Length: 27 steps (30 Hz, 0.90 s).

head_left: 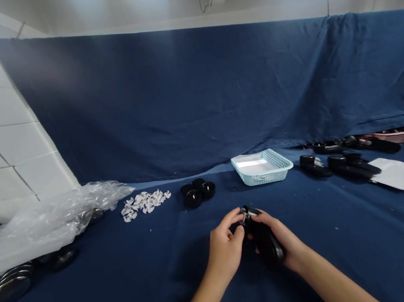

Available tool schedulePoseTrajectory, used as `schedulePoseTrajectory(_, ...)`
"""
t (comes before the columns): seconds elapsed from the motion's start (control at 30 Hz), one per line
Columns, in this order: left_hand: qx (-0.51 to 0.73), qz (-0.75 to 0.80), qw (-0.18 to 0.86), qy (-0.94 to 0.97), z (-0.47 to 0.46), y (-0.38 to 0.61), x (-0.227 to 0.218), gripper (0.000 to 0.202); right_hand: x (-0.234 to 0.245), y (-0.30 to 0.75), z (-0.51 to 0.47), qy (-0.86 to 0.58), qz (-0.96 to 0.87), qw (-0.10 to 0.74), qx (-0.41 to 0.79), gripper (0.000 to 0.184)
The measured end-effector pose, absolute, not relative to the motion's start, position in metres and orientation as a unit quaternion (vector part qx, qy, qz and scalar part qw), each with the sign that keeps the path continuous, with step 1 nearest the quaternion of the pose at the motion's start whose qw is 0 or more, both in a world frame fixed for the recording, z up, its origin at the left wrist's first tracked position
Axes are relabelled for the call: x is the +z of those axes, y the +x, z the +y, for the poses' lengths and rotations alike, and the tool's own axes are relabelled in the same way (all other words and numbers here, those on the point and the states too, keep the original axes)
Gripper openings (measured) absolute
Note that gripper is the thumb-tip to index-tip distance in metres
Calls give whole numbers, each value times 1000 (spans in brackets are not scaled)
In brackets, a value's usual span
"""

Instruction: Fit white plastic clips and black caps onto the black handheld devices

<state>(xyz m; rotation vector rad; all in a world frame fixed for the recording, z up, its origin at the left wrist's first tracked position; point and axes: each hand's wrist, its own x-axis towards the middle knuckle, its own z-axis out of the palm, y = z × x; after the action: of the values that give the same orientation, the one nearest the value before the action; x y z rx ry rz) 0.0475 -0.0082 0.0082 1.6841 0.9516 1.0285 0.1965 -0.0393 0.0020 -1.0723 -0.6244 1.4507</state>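
In the middle foreground, my right hand (286, 240) is wrapped round a black, elongated plastic body (267, 243) with a rounded lower end. The body is tilted, its upper end pointing away from me. My left hand (225, 245) meets it at that upper end, with thumb and forefinger bent round a small shiny part (243, 215). Whether this part is fixed to the body is hard to see. Beyond my hands stand several round black caps (198, 191) in a cluster. Left of them lies a loose pile of small white plastic pieces (144, 203).
A light blue basket (265, 178) with white paper inside stands behind my hands. Clear plastic sheeting (43, 228) partly covers glossy black parts (12, 286) on the left. Black parts (349, 166) and a white sheet (401, 171) lie on the right. Blue cloth (162, 101) hangs behind.
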Motion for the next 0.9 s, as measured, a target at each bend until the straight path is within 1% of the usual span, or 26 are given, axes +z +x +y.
schedulePoseTrajectory(0.1, 410, 394, 406, 716, -11, 46, 10, 40, 4, 197, -40, -456, -249, 586, 621, 34)
schedulePoseTrajectory(0.2, 394, 404, 387, 729, -13, 46, 9, 40, 6, 199, -41, -455, -222, 593, 626, 33)
schedulePoseTrajectory(0.27, 384, 411, 401, 723, -12, 46, 7, 43, 6, 199, -42, -455, -211, 595, 627, 33)
schedulePoseTrajectory(0.4, 388, 399, 467, 687, -8, 48, 5, 50, 4, 199, -42, -450, -232, 582, 636, 36)
schedulePoseTrajectory(0.5, 407, 386, 493, 665, -7, 48, 6, 50, 0, 197, -40, -441, -255, 566, 648, 39)
schedulePoseTrajectory(0.63, 431, 368, 502, 653, -8, 48, 10, 48, 0, 197, -40, -444, -265, 559, 648, 38)
schedulePoseTrajectory(0.9, 428, 390, 499, 645, -11, 47, 14, 46, 9, 198, -43, -460, -220, 581, 634, 38)
